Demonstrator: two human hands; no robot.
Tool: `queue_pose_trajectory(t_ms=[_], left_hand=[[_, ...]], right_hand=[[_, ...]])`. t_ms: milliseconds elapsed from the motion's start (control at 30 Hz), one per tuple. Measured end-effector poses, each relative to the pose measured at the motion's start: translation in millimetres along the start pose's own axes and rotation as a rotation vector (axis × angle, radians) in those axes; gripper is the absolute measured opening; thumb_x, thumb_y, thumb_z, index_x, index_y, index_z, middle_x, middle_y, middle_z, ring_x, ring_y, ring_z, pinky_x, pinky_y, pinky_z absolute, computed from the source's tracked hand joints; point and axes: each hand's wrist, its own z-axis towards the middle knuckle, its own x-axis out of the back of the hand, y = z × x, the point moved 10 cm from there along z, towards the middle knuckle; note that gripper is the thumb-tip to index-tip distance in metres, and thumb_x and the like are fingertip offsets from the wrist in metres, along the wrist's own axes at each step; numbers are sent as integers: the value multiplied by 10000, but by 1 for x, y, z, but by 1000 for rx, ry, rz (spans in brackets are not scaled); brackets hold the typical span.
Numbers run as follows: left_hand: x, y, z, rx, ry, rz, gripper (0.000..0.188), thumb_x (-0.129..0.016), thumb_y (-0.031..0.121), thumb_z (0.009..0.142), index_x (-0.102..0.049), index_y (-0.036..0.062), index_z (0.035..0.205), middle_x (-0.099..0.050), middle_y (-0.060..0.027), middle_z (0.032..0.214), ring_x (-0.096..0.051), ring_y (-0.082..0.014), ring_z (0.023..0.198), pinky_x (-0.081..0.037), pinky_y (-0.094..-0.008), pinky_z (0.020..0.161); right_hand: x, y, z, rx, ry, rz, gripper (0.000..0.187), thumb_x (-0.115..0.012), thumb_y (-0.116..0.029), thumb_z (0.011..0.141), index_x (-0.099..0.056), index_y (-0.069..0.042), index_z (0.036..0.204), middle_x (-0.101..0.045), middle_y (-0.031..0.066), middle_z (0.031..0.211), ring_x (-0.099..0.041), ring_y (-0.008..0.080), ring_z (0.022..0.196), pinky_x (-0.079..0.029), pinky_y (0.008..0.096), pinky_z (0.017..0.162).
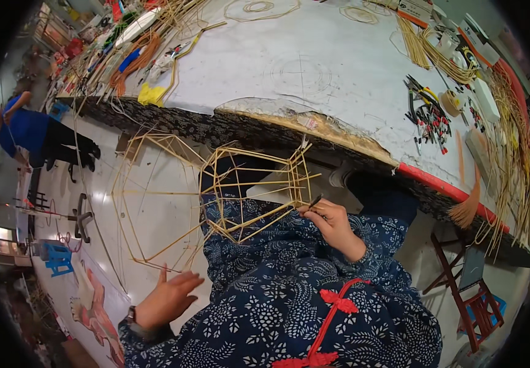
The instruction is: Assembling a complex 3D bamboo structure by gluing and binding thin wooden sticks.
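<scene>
A large lantern-like frame of thin bamboo strips lies across my lap and reaches out to the left. Its narrow end has several rings and cross strips, while the left part opens into a wide many-sided outline. My right hand is closed in a pinch at the near right corner of the frame. A small dark piece sticks up from between those fingertips, too small to name. Below the wide part, my left hand is held with fingers stretched and thumb raised, holding nothing.
The white worktable has a broken front edge. On it lie pliers and many small clips, a tape roll, bundled bamboo strips and a yellow cloth. A folding chair stands right; another person stands far left.
</scene>
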Motion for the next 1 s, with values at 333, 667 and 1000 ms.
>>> queue_pose_trajectory(t_ms=[333, 667, 1000], left_hand=[[114, 95, 29, -269, -399, -472, 340, -692, 92, 864, -625, 40, 1194, -652, -158, 1154, -656, -324, 1033, -544, -362, 872], [170, 101, 114, -289, 161, -62, 350, -682, 1, 775, -641, 19, 1122, -616, -166, 1217, -603, -364, 1094, -504, -417, 921], [165, 24, 58, -62, 369, 136, 512, -657, 16, 777, -564, 39, 1279, -505, -173, 1398, -464, -373, 1315, -365, -446, 1103]], right_hand=[[52, -43, -9, 234, 70, -125, 135, -663, 7, 850, -722, 21, 970, -689, 126, 856, -647, 267, 819, -507, 343, 729], [71, -45, -6, 217, 34, -144, 100, -674, -2, 845, -727, 22, 925, -708, 112, 865, -653, 250, 810, -503, 339, 722], [55, -7, -31, -148, 77, -47, 112, -656, -15, 881, -721, 33, 956, -703, 126, 839, -677, 196, 751, -524, 291, 674]])
